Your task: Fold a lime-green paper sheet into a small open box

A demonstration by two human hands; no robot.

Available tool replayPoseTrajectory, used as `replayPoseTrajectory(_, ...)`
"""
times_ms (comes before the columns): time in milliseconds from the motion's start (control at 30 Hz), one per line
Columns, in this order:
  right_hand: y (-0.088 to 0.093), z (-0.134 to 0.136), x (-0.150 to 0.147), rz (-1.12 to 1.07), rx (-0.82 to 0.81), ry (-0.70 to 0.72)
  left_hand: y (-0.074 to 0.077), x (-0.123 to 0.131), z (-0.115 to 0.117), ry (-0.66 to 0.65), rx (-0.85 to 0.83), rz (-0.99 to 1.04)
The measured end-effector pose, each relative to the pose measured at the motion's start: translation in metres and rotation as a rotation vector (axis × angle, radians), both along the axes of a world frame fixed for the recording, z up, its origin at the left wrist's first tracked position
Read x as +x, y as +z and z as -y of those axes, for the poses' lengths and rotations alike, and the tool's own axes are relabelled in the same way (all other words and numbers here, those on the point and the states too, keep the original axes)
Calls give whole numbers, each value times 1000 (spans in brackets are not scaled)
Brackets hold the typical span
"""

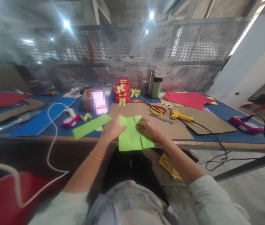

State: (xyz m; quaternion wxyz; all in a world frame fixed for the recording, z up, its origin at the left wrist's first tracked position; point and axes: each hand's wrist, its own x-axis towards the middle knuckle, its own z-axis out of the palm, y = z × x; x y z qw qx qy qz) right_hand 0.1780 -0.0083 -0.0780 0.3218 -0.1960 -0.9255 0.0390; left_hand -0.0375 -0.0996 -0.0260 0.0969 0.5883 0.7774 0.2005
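I have the left hand (114, 128) gripping the green sheet (129, 136); the right hand (148, 127) curls on it, pinch unclear. The sheet overhangs the table edge (181, 143), bare cardboard (132, 110) beyond.

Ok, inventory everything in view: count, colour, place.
Folded sheet: one, green, between the hands
Strip: one, green, left
Bowed boxes: at least three red, one green, back
Flask: one, silver, back
Bottle: one, green, beside flask
Scissors: one pair, red-yellow handles, on cardboard
Flat tool: one, grey, near scissors
Glue gun: one, yellow, right
Socket blocks: two, purple, left and right
Red sheets: several, red, both sides
Cardboard: several, brown, on table
Table: one, blue, ahead
Mesh: one, grey, behind table
Scraps: several, yellow, below table
Cable: one, white, left
Left hand: one, touching sheet
Right hand: one, touching sheet
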Motion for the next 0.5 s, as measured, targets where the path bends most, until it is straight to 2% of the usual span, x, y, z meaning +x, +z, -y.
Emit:
replayPoseTrajectory(133, 0, 0, -1, 1, 20, 0, -2, -5, -6, 2, -26, 82)
replayPoseTrajectory(267, 2, 2, 0, 19, 24, 28, -11, -13, -8, -85, 107, 207)
replayPoseTrajectory(367, 5, 6, 1, 32, 23, 34, -14, -14, -2, -82, 162, 241)
replayPoseTrajectory(500, 9, 11, 4, 59, 10, 31, -13, -12, 14, -57, 123, 218)
